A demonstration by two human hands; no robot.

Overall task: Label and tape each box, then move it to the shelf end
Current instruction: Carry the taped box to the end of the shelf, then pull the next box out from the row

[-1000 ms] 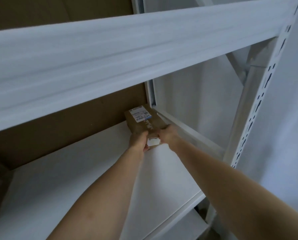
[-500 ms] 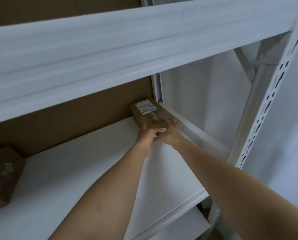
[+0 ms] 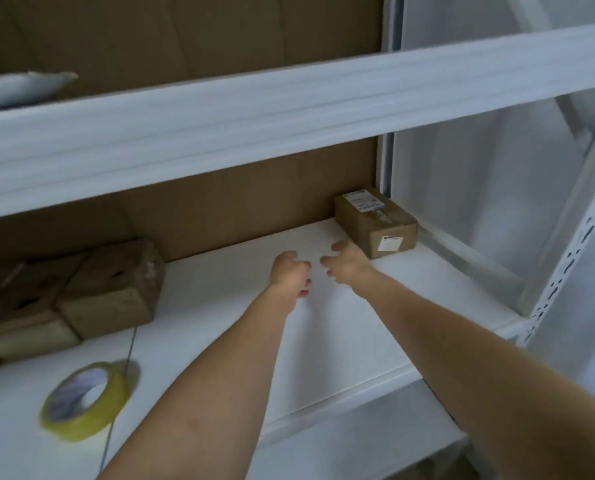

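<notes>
Pulled both hands back off the labelled cardboard box [image 3: 375, 223], now left alone at the far right end of the white shelf [image 3: 219, 327], against the brown backing. Stacked, blurred cartons [image 3: 64, 292] at far left; yellow tape roll [image 3: 88, 400] lying near the front edge. Left hand [image 3: 290, 273] and right hand [image 3: 346, 261] hovered side by side, fingers loosely curled, holding nothing.

No legible text anywhere: print too blurred to read on the white label [image 3: 362, 205] atop the cardboard box [image 3: 375, 223] and on the small red-striped sticker [image 3: 390, 243] on its front.
</notes>
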